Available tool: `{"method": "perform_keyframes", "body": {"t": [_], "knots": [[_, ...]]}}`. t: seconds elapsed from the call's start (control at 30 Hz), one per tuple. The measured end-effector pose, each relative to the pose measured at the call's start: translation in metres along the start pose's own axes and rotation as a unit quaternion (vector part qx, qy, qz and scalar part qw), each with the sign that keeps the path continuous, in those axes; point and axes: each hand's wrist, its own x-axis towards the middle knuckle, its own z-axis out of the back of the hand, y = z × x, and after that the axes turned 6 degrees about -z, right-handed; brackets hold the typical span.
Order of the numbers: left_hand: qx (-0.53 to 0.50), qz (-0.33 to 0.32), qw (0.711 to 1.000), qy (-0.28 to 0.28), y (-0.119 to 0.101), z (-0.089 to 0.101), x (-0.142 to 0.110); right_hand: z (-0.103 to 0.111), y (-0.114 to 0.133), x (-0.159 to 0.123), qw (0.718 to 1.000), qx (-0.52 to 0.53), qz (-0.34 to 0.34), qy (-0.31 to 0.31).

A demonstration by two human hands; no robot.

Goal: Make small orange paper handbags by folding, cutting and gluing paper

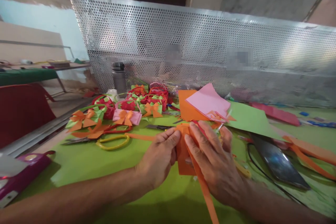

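Observation:
My left hand [160, 157] pinches the left side of a folded orange paper piece [183, 168] between thumb and fingers. My right hand [212, 157] is closed on the piece's right side, its fingers pressed over the face and partly covering it. From beneath the right hand a narrow orange paper strip [206, 196] runs down toward me. Another orange strip [141, 137] lies left of the left hand. Beyond it are scissors with yellow and red handles [112, 143]. A dark cutter [160, 127] lies just behind the paper piece.
Small paper bags with bows [127, 116] crowd the back left, near a grey bottle [119, 80]. Pink [208, 101] and green paper sheets [249, 117] lie behind the right hand. A phone [280, 162] and cable are at right, a purple device [26, 171] at left. Perforated metal [157, 31] stands behind.

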Motion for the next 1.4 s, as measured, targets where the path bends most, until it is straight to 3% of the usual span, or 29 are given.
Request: {"method": "perform_keyframes", "body": {"t": [0.6, 0.97, 1.4], "knots": [[-0.059, 0.006, 0.998, -0.026, -0.003, -0.003, -0.002, -0.009, 0.008, -0.003, 0.999, -0.032, -0.011, 0.007], [0.036, 0.009, 0.999, -0.023, -0.005, 0.004, 0.0, -0.012, 0.017, -0.008, 0.998, -0.057, 0.013, 0.007], [0.044, -0.008, 0.999, -0.021, -0.008, 0.005, 0.005, -0.006, 0.017, -0.002, 0.998, -0.057, 0.011, 0.017]]}}
